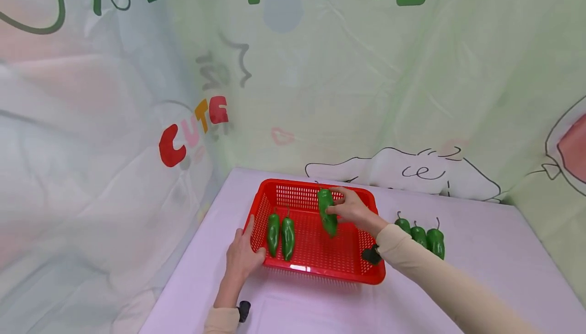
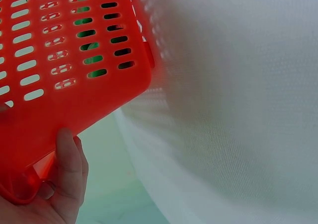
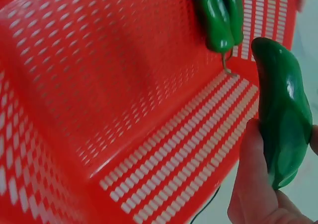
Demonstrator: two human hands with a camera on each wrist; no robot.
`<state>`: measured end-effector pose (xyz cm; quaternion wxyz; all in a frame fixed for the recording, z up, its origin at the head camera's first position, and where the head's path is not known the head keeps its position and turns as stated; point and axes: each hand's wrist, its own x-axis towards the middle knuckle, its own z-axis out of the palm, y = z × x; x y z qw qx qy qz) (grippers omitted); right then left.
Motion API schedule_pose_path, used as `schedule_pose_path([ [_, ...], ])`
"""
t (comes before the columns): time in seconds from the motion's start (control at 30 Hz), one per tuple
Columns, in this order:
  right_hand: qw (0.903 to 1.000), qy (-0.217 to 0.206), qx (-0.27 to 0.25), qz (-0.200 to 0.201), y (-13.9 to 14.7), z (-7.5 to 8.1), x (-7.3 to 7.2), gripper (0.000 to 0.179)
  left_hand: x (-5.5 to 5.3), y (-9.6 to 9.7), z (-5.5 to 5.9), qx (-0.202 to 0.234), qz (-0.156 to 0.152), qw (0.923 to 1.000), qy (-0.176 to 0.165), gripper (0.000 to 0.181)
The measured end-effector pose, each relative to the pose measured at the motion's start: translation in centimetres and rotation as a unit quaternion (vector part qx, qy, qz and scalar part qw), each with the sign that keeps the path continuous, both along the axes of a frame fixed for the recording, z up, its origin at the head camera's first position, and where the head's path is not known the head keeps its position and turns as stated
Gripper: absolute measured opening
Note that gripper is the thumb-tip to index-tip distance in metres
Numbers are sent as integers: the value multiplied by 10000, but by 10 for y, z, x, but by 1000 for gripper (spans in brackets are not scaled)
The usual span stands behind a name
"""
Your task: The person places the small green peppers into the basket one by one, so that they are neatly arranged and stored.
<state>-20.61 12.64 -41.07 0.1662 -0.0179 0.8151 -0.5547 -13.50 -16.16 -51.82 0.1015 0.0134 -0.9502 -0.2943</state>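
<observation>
A green pepper (image 1: 326, 211) hangs over the red plastic basket (image 1: 316, 272), pinched between the thumb and fingers of my right hand (image 1: 351, 206). The right wrist view shows this same pepper (image 3: 284, 110) large, tilted, with the thumb along one side. My left hand (image 1: 243, 253) grips the basket's left rim near its front corner; in the left wrist view its fingers (image 2: 69, 167) wrap the rim (image 2: 20, 184). Inside the basket, at the left, two green peppers (image 1: 287, 237) lie side by side, stems toward the back.
To the right of the basket, several green peppers (image 1: 435, 242) lie on the white-covered table (image 1: 494, 273), partly hidden by my right sleeve (image 1: 426, 268). A printed curtain (image 1: 320, 95) hangs behind the table and along its left. Black wrist devices (image 1: 244, 311) sit on both wrists.
</observation>
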Motion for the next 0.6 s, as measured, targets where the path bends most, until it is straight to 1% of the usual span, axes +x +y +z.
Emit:
schedule_pose_path([
  [0.23,9996,-271,-33,69,-34,-19,-5,67,-1,-2,0,-3,-23,10000,13,88],
  [0.5,9985,-525,-149,63,-55,-43,-14,71,-4,1,1,40,-16,10000,-36,89],
  [0.6,9978,-598,-208,183,-60,-55,-17,71,-3,0,3,68,23,10000,-32,88],
])
